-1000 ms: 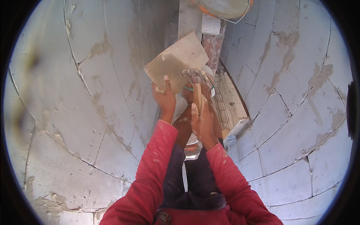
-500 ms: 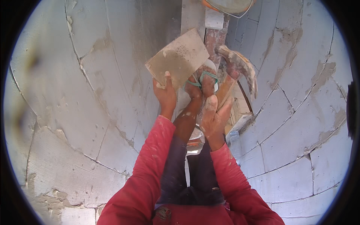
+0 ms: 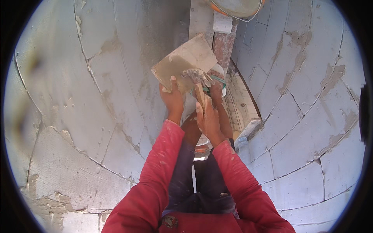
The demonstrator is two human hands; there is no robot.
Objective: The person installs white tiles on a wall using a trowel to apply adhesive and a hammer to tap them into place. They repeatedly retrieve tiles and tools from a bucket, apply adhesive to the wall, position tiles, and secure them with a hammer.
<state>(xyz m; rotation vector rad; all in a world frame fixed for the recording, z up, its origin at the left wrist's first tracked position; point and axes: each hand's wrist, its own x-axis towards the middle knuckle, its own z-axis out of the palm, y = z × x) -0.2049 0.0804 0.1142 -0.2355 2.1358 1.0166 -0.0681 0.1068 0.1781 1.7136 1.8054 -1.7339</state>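
My left hand (image 3: pixel 171 101) grips the lower left edge of a flat, pale rectangular slab (image 3: pixel 195 51), its thumb lying on the upper face. That face is dusty, with a darker, damp-looking patch. In my right hand (image 3: pixel 210 121) is a hammer (image 3: pixel 199 93) with a wooden handle; fingers and thumb wrap the grip. The hammer's head is crusted with pale mortar and lies over the slab's lower right part; whether it touches cannot be told. My sandalled feet show partly beyond the slab.
Pale block walls (image 3: pixel 70 171) with mortar-smeared joints rise on both sides. Narrow planks (image 3: pixel 224 50) run ahead of my feet, bearing a white block (image 3: pixel 222 23). A bucket (image 3: pixel 237 7) with a wire handle stands at the far end. Right of my legs lies a grid-marked board (image 3: pixel 241 105).
My right hand has swung the hammer left and inward, from beside the slab to over its face. The slab and my left hand have hardly moved.
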